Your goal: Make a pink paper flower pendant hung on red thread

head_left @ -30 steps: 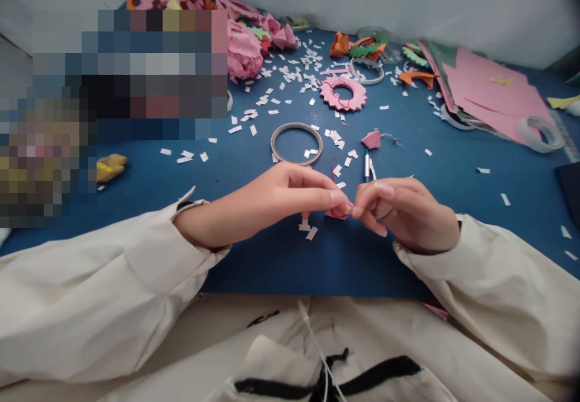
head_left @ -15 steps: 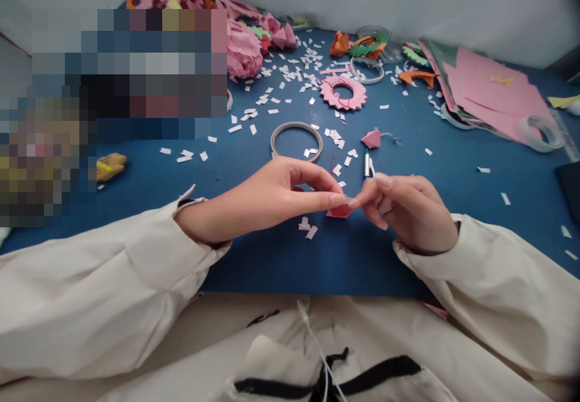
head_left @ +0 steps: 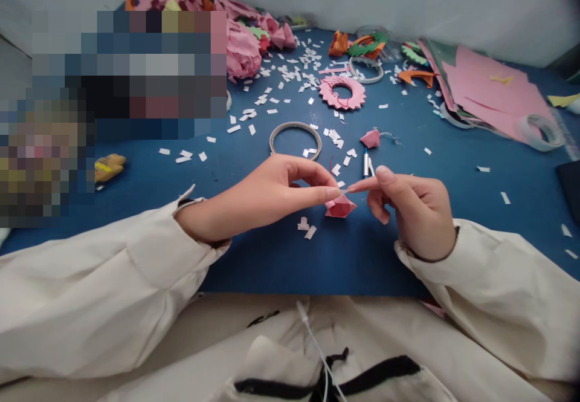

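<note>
My left hand is closed, thumb and forefinger pinching a small translucent strip that looks like tape. The forefinger of my right hand points left, its tip at the strip's other end. The right thumb stands apart and the other fingers curl loosely. Just below the fingertips, a small folded pink paper piece sits on the blue table, its hollow side towards me. Behind my right hand lies a silver-and-blue pen, near another pink folded piece with a thin string.
A narrow tape roll lies beyond my left hand. Further back is a pleated pink paper ring among many white paper scraps. Pink sheets and a wider tape roll are at right. Crumpled pink paper stands back left.
My right forefinger has straightened and the right thumb has lifted away from it. Both sets of fingertips have risen slightly, showing more of the pink folded paper piece.
</note>
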Demonstrator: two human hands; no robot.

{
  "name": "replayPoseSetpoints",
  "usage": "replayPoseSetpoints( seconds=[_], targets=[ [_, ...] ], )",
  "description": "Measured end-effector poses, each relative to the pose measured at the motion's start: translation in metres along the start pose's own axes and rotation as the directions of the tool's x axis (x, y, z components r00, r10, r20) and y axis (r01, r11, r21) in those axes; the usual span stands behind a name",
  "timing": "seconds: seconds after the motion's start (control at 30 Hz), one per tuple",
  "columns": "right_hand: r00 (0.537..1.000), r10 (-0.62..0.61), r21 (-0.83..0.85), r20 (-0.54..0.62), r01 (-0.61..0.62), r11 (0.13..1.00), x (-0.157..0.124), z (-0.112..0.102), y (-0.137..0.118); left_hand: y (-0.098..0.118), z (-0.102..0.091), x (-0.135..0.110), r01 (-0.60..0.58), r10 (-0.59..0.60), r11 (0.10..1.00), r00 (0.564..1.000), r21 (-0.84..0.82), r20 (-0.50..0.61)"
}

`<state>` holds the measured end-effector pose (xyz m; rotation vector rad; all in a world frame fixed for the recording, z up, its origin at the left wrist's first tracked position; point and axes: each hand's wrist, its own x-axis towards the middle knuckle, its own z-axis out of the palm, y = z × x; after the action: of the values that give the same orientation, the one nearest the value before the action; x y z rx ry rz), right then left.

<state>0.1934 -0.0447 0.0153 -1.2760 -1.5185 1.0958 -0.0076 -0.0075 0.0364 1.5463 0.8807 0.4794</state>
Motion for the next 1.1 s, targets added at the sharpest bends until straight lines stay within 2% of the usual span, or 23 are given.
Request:
replayPoseSetpoints(
  seconds=[0.17, 0.3, 0.37, 0.53, 0.67, 0.73, 0.8, 0.83, 0.87, 0.9, 0.97, 1.03, 1.07, 1.1],
  targets=[
    [0.999, 0.034, 0.127, 0.0, -0.034, 0.991, 0.004, 0.001, -0.003, -0.002, -0.002, 0.0, -0.003, 0.004, 1.0, 0.998, 0.013, -0.07],
    [0.989, 0.029, 0.129, 0.147, -0.048, 0.99, 0.008, 0.004, -0.007, -0.003, -0.002, -0.001, -0.018, 0.018, 1.0, 0.997, 0.008, -0.076],
    [0.985, 0.006, 0.12, 0.172, -0.027, 0.992, 0.008, 0.005, -0.008, -0.002, -0.001, -0.001, -0.026, 0.027, 1.0, 0.997, 0.017, -0.067],
    [0.99, -0.104, 0.038, 0.095, 0.1, 0.994, 0.006, 0.004, -0.008, 0.0, -0.002, 0.001, -0.009, 0.013, 0.998, 0.998, 0.057, -0.066],
    [0.976, -0.215, -0.112, -0.028, 0.211, 0.971, 0.005, 0.001, -0.008, -0.005, -0.005, 0.005, -0.033, 0.057, 0.992, 0.979, 0.122, -0.198],
    [0.958, -0.282, -0.21, -0.054, 0.266, 0.941, 0.004, 0.0, -0.008, -0.01, -0.006, 0.007, -0.064, 0.121, 0.971, 0.963, 0.231, -0.243],
    [0.918, -0.395, -0.341, -0.021, 0.365, 0.866, 0.001, -0.002, -0.007, -0.016, -0.007, 0.009, -0.187, 0.31, 0.873, 0.926, 0.451, -0.216],
    [0.885, -0.465, -0.412, 0.025, 0.433, 0.802, -0.001, -0.003, -0.007, -0.019, -0.007, 0.01, -0.276, 0.429, 0.776, 0.89, 0.568, -0.154],
    [0.836, -0.543, -0.471, 0.081, 0.512, 0.718, -0.004, -0.005, -0.008, -0.022, -0.007, 0.01, -0.359, 0.525, 0.666, 0.848, 0.653, -0.069],
    [0.774, -0.615, -0.51, 0.153, 0.595, 0.622, -0.008, -0.008, -0.008, -0.025, -0.007, 0.01, -0.416, 0.566, 0.582, 0.824, 0.699, 0.019],
    [0.636, -0.7, -0.533, 0.325, 0.734, 0.42, -0.017, -0.013, -0.011, -0.029, -0.007, 0.01, -0.479, 0.557, 0.496, 0.815, 0.724, 0.158],
    [0.544, -0.653, -0.527, 0.527, 0.812, 0.252, -0.024, -0.016, -0.015, -0.03, -0.007, 0.009, -0.495, 0.513, 0.474, 0.827, 0.728, 0.228],
    [0.546, -0.569, -0.543, 0.615, 0.816, 0.196, -0.027, -0.016, -0.016, -0.031, -0.007, 0.009, -0.495, 0.5, 0.466, 0.831, 0.733, 0.243],
    [0.538, -0.559, -0.573, 0.631, 0.809, 0.132, -0.029, -0.015, -0.017, -0.031, -0.007, 0.009, -0.491, 0.492, 0.459, 0.834, 0.741, 0.248]
  ],
)
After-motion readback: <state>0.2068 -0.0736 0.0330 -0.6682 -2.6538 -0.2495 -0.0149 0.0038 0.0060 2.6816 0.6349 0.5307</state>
